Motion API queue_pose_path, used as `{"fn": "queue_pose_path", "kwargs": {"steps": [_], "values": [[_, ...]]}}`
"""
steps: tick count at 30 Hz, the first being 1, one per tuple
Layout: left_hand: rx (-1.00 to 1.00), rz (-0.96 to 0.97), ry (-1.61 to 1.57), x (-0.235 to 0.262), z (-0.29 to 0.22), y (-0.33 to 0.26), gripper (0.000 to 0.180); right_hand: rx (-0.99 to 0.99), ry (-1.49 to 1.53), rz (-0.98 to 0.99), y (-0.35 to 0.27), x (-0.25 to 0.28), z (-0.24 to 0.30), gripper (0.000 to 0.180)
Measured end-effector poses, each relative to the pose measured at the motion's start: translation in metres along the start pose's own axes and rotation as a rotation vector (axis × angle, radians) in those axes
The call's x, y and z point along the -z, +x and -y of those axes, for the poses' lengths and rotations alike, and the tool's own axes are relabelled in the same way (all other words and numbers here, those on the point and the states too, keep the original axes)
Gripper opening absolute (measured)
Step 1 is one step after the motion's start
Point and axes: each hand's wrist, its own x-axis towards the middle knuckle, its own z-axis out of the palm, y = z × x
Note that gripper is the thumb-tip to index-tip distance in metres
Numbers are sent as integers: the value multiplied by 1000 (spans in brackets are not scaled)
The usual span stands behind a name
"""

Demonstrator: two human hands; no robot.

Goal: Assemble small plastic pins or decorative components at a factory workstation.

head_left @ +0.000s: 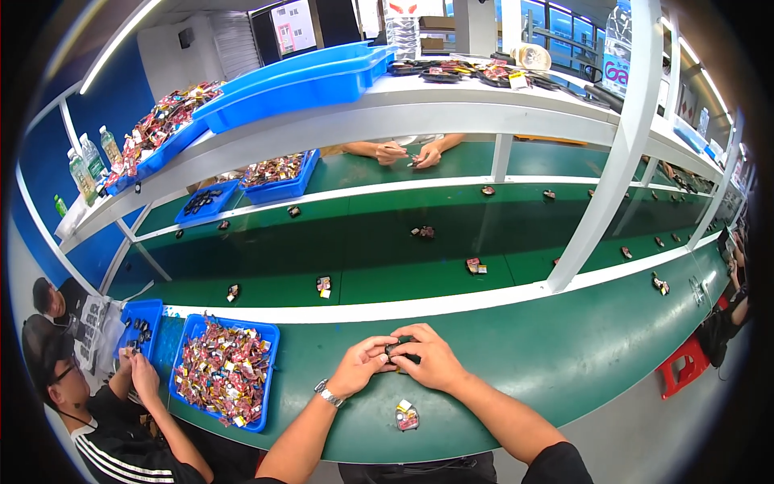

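Both your hands, left (359,368) and right (432,360), are gripping a small black piece (396,348) over the green work surface (516,347); a blue tray (274,345) is sitting leftward, a white-framed shelf (484,118) spanning the room ahead.

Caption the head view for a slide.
Left hand and right hand hold a small dark item over a green worktop, near a blue tray.

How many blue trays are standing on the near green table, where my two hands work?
2: one tray heaped with small colourful packets, left of your left hand; another tray with black pieces, farther left, partly behind a co-worker's hands. Others may be hidden.
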Motion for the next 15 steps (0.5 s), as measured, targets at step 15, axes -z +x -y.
{"fn": "queue_pose_path", "kwargs": {"steps": [15], "values": [[9,-53,-54,3,9,0,33,-74,39,-20,-5,-9,1,16]]}}
